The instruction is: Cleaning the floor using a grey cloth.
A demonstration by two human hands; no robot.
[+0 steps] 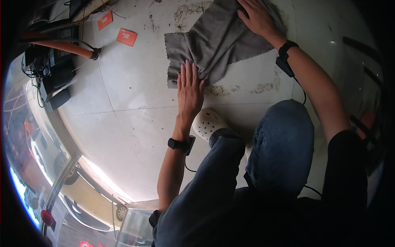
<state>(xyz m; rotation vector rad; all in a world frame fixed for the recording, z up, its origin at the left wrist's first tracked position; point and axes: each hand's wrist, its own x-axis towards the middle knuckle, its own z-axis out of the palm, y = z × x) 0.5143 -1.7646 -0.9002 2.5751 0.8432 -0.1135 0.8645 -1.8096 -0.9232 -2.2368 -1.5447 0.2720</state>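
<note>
A wrinkled grey cloth [216, 40] with pinked edges lies spread over the pale tiled floor [145, 129]. My left hand [189, 89] rests flat on its lower left part, palm down, fingers stretched out. Farther up and to the right, my right hand [257, 18] presses on the cloth near the picture's top edge, its thumb apart from the fingers. Neither hand grips the fabric. Brown dirt marks [220, 90] show on the floor along the cloth's lower side and above it. Each wrist wears a black strap with a small device and a cable.
Two orange cards [126, 37] lie on the floor at the upper left. Beside them are an orange tube [66, 48], black boxes and tangled cables [37, 66]. A white perforated clog [208, 123] stands below my left hand. Glass panels at the left show parked cars [89, 197].
</note>
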